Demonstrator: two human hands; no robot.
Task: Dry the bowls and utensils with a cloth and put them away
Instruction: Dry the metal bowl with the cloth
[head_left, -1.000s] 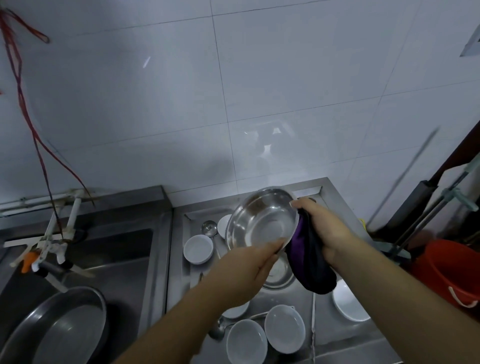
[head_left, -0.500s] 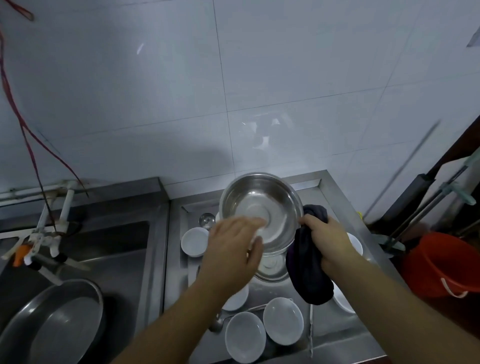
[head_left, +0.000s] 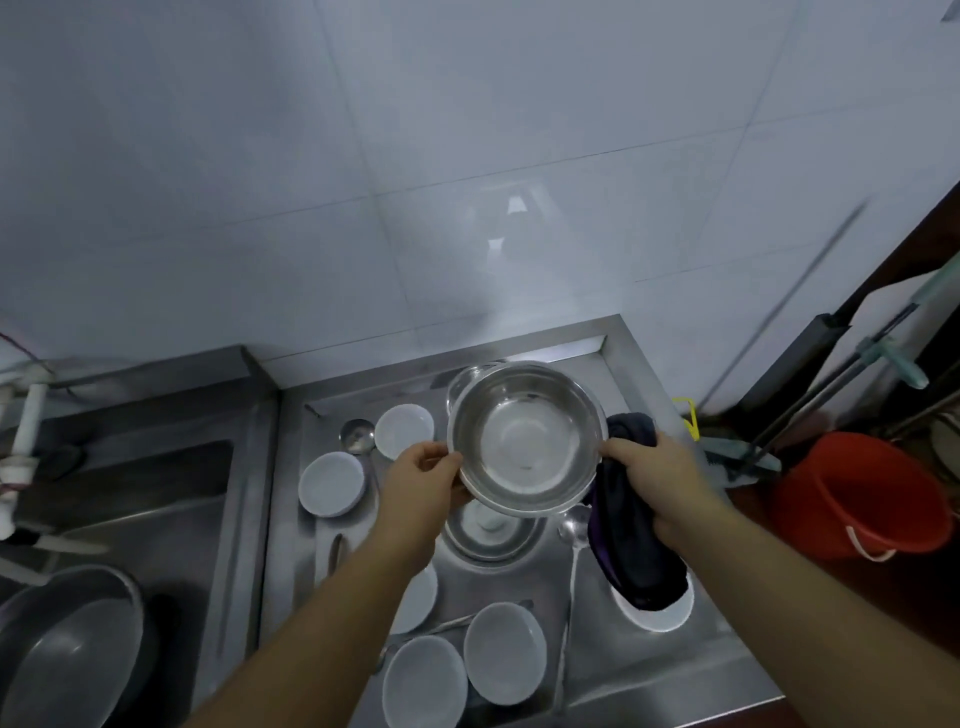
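Head view, as I read it from the remote station. My left hand (head_left: 421, 488) grips the left rim of a steel bowl (head_left: 524, 447), thumb over the edge and the other fingers curled beneath it. My right hand (head_left: 657, 480) holds the opposite rim, its fingers clamped on both the bowl edge and a dark cloth (head_left: 631, 551) with a purple hem that hangs down below the palm. The bowl is held between the two hands above the table (head_left: 613, 670), its opening facing the camera and its inside bare.

Directly beneath the bowl, between the two wrists, a second steel dish (head_left: 491, 540) rests on the table. Just left of the left fingers lie two white bowls (head_left: 332, 483) and (head_left: 404, 430), with a ladle (head_left: 357, 436) between them. Nearer me than the left fingers, under the forearm, stand two more white bowls (head_left: 504, 652) and (head_left: 423, 680). A long spoon (head_left: 571, 525) lies just beside the hanging cloth, and another white bowl (head_left: 654, 613) shows partly under the cloth's lower end.

Far left of the left fingers, a sink (head_left: 156, 499) holds a large steel basin (head_left: 67, 649). Far right of the right fingers stands a red bucket (head_left: 857, 499).
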